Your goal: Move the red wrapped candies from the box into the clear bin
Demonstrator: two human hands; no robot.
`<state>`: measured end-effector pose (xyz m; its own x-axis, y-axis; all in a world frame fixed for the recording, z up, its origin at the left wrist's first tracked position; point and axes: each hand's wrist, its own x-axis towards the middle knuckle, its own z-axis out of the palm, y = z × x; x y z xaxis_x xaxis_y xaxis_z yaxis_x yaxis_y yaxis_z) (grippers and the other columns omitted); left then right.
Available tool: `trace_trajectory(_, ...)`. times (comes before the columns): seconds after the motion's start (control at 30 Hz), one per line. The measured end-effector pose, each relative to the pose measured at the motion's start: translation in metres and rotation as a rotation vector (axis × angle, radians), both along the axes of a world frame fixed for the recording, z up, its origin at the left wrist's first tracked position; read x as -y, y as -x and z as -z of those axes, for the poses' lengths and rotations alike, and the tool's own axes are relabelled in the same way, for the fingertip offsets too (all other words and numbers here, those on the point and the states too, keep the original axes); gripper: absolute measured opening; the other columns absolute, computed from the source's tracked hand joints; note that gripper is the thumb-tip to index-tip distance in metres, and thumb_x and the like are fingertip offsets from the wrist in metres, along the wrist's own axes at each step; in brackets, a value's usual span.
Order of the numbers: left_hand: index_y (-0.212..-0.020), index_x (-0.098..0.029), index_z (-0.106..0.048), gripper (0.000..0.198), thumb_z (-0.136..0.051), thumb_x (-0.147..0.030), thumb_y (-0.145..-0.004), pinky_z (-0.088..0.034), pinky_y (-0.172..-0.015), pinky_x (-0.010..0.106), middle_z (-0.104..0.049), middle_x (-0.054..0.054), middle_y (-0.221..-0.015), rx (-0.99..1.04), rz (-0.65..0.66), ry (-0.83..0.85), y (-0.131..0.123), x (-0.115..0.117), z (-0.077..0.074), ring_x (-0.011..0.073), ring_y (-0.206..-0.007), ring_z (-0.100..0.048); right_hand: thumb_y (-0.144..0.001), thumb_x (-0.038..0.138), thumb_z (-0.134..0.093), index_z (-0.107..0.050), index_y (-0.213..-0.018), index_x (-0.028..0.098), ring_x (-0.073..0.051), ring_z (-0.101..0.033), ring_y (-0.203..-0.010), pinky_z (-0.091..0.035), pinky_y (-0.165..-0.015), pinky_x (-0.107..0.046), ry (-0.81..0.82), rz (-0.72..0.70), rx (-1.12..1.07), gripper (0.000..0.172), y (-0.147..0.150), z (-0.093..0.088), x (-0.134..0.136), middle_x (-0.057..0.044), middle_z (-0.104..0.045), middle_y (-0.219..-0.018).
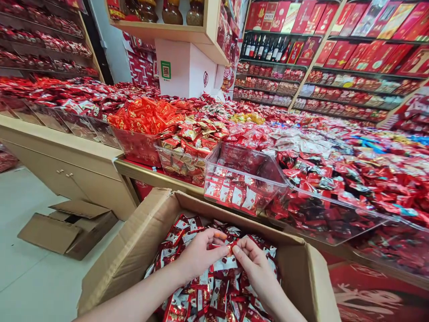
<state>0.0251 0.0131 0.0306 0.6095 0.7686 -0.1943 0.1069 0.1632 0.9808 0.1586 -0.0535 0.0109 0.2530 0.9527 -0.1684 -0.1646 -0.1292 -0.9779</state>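
An open cardboard box (134,250) in front of me holds several red and white wrapped candies (217,295). Both my hands are down inside it. My left hand (197,255) and my right hand (254,266) meet at the fingertips, pinching the same small red wrapped candy (225,247) between them above the heap. Just beyond the box stands a clear plastic bin (246,176), partly filled with the same red and white candies.
A long display counter carries several clear bins heaped with red and gold sweets (187,138). Shelves of red gift boxes and bottles (335,49) line the back wall. A second, flattened cardboard box (67,230) lies on the pale floor at left.
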Motion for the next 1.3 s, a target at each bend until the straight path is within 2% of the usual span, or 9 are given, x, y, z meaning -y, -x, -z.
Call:
trace_trajectory(0.23,-0.082,-0.013,-0.054,0.030,-0.068,-0.025,-0.059,-0.043,-0.069,0.026,-0.059,0.000,-0.072,0.112,-0.070,0.119,-0.002,0.001,0.001,0.0124,-0.070,-0.056,-0.066,0.046,-0.057,-0.046,-0.064,0.018,-0.008,-0.035,-0.049,-0.040,-0.041,-0.018,-0.016,0.058,-0.039,0.030,0.005,-0.001,0.004,0.005,-0.037,-0.056)
trace_trajectory(0.37,-0.088,-0.014,-0.053,0.033,-0.066,-0.026,-0.061,-0.042,-0.071,0.027,-0.060,0.000,-0.072,0.112,-0.104,0.133,-0.004,0.002,0.004,0.0130,-0.071,-0.057,-0.065,0.047,-0.058,-0.049,-0.072,0.018,-0.010,-0.040,-0.055,-0.041,-0.044,-0.019,0.001,0.070,-0.044,0.031,0.004,-0.002,0.005,0.002,-0.044,-0.063)
trace_trajectory(0.57,-0.083,-0.011,-0.059,0.033,-0.067,-0.032,-0.059,-0.041,-0.065,0.027,-0.059,0.001,-0.072,-0.072,0.056,0.004,0.001,0.002,0.009,0.0140,-0.068,-0.054,-0.067,0.044,-0.058,-0.048,-0.058,0.016,-0.008,-0.035,-0.049,-0.031,-0.046,-0.019,-0.095,0.046,0.247,0.031,0.004,0.005,0.010,0.004,-0.040,-0.052)
trace_trajectory(0.7,-0.075,-0.011,-0.062,0.029,-0.065,-0.036,-0.061,-0.041,-0.066,0.026,-0.062,0.003,-0.071,-0.057,0.013,-0.012,0.002,0.003,0.004,0.0155,-0.069,-0.054,-0.061,0.047,-0.062,-0.054,-0.075,0.017,-0.010,-0.044,-0.050,-0.036,-0.044,-0.021,-0.030,0.024,0.049,0.033,0.008,0.004,0.010,0.001,-0.051,-0.063)
trace_trajectory(0.8,-0.075,-0.011,-0.061,0.029,-0.065,-0.036,-0.062,-0.041,-0.067,0.026,-0.063,0.004,-0.074,0.059,-0.060,0.057,0.001,0.004,0.000,0.0155,-0.071,-0.055,-0.059,0.044,-0.065,-0.054,-0.075,0.018,-0.009,-0.044,-0.044,-0.037,-0.041,-0.021,0.004,-0.008,-0.067,0.033,0.010,-0.001,0.008,0.003,-0.051,-0.058)
trace_trajectory(0.97,-0.080,-0.013,-0.061,0.030,-0.070,-0.031,-0.057,-0.042,-0.067,0.026,-0.065,0.003,-0.077,0.167,0.022,0.116,0.002,0.004,-0.003,0.0156,-0.073,-0.056,-0.058,0.042,-0.067,-0.060,-0.072,0.016,-0.014,-0.051,-0.054,-0.042,-0.050,-0.024,-0.045,0.063,0.004,0.030,0.006,-0.014,0.007,-0.002,-0.058,-0.061)
trace_trajectory(1.13,-0.073,-0.012,-0.064,0.030,-0.072,-0.033,-0.054,-0.042,-0.064,0.025,-0.065,0.003,-0.071,0.224,0.004,0.146,0.006,0.002,-0.014,0.0152,-0.068,-0.056,-0.065,0.044,-0.060,-0.064,-0.082,0.017,-0.018,-0.056,-0.064,-0.046,-0.059,-0.027,-0.081,0.009,0.124,0.032,0.004,-0.032,0.006,-0.005,-0.064,-0.071)
trace_trajectory(1.23,-0.079,-0.012,-0.062,0.033,-0.066,-0.039,-0.060,-0.041,-0.059,0.024,-0.063,0.004,-0.070,0.268,0.058,0.154,0.008,-0.003,-0.022,0.0135,-0.064,-0.055,-0.072,0.036,-0.056,-0.065,-0.081,0.018,-0.017,-0.056,-0.066,-0.045,-0.061,-0.025,-0.183,-0.067,0.368,0.023,-0.002,-0.060,0.007,-0.005,-0.063,-0.072)
trace_trajectory(1.3,-0.085,-0.013,-0.058,0.036,-0.062,-0.041,-0.063,-0.040,-0.056,0.023,-0.061,0.003,-0.070,0.225,0.085,0.134,0.009,-0.007,-0.021,0.0119,-0.059,-0.054,-0.074,0.032,-0.055,-0.064,-0.082,0.020,-0.016,-0.056,-0.066,-0.045,-0.060,-0.024,-0.314,-0.027,0.564,0.017,-0.010,-0.091,0.005,-0.004,-0.063,-0.075)
